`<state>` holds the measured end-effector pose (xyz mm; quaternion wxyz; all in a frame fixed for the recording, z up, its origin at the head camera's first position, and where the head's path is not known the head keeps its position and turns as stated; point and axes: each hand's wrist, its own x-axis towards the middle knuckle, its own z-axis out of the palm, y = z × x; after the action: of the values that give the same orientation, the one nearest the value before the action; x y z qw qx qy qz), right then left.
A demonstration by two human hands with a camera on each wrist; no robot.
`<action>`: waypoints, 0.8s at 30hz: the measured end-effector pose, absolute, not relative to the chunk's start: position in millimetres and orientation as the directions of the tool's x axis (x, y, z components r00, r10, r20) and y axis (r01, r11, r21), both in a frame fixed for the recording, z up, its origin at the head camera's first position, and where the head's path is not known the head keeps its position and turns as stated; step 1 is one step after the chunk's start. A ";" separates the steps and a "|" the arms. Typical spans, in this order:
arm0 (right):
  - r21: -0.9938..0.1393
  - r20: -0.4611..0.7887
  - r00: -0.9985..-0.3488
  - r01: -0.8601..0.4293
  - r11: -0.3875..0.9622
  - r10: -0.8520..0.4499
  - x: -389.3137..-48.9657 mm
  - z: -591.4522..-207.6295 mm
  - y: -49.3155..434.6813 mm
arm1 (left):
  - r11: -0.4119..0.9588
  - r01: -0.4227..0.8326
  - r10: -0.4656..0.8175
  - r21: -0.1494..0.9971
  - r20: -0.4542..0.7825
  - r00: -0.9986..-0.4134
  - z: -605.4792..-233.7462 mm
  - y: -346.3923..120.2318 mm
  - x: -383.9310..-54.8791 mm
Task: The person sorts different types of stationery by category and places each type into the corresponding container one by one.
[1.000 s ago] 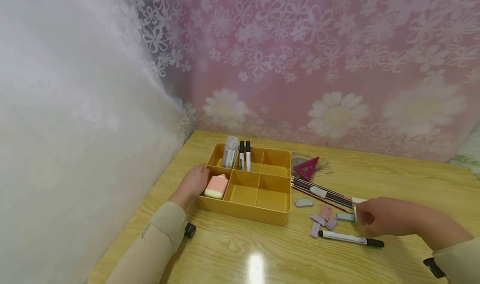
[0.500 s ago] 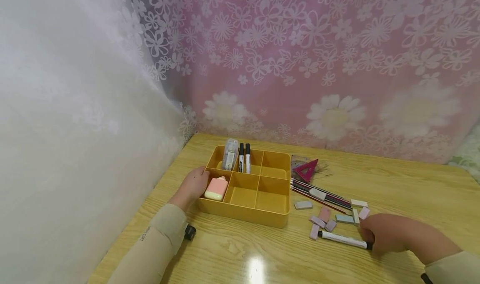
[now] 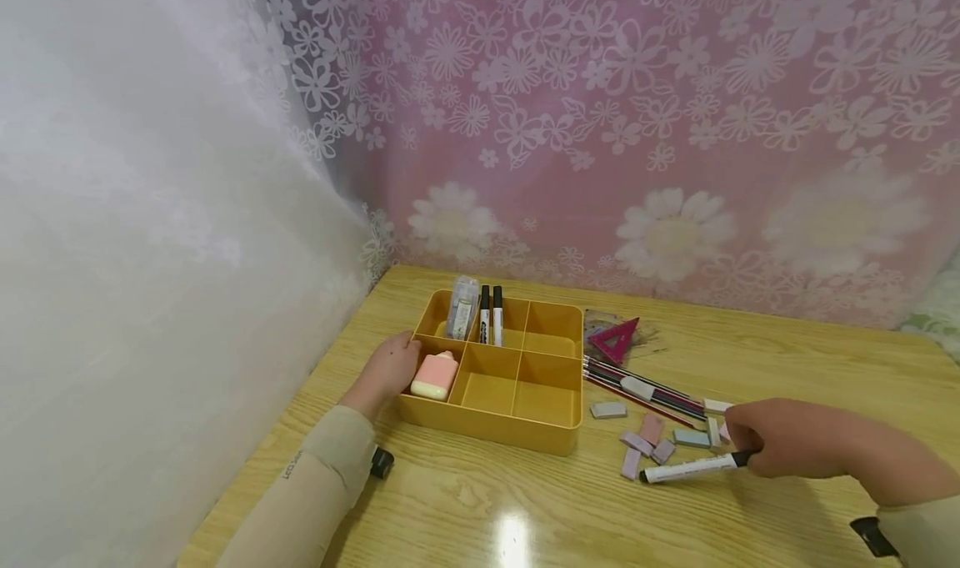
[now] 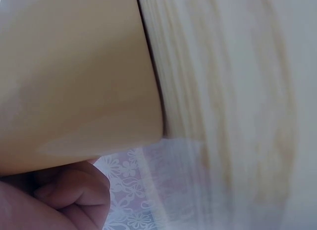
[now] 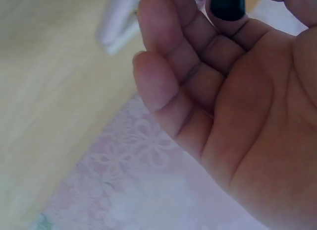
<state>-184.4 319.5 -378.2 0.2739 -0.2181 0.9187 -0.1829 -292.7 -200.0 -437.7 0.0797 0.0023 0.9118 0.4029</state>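
Observation:
My right hand [image 3: 791, 439] pinches a white marker [image 3: 690, 469] at its black cap [image 5: 228, 4], which shows between the fingers in the right wrist view. The marker's other end points left, tilted slightly down close to the table. My left hand [image 3: 392, 364] grips the left wall of a yellow divided tray [image 3: 487, 424], its curled fingers [image 4: 79, 193] showing beside that wall in the left wrist view. In the tray's front left compartment lies a pink and cream bottle-shaped item [image 3: 435, 376]. Two more markers [image 3: 491, 316] stand in the back middle compartment, beside a clear plastic case [image 3: 462, 308].
Several pastel erasers [image 3: 637, 444] are scattered right of the tray, with a grey one [image 3: 608, 409] nearer it. Behind them lies a bundle of pencils [image 3: 652, 394]. A magenta set square [image 3: 617, 340] rests at the tray's back right. A flowered curtain [image 3: 660, 134] hangs behind the table.
My right hand has moved from the erasers to the marker's cap end, taken hold of it and raised that end slightly. My left hand stays on the tray.

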 end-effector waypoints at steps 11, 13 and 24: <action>-0.442 -0.350 -0.755 -0.389 0.808 -0.555 -187.4 -347.0 294.3 | 0.668 -0.059 0.072 0.742 -0.142 -0.987 -439.1 -201.7 -292.3; -0.446 -0.343 -0.756 -0.391 0.805 -0.558 -187.7 -343.0 289.7 | 0.666 -0.062 0.069 0.743 -0.145 -0.987 -438.3 -201.3 -292.2; -0.507 -0.220 -0.775 -0.428 0.748 -0.593 -195.4 -319.5 271.4 | 0.682 -0.053 0.073 0.730 -0.140 -0.987 -436.1 -200.9 -291.8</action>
<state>-195.4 271.4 -319.5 0.1873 -0.2786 0.9159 -0.2200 -291.8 -200.9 -436.1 0.0790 0.0057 0.9136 0.3988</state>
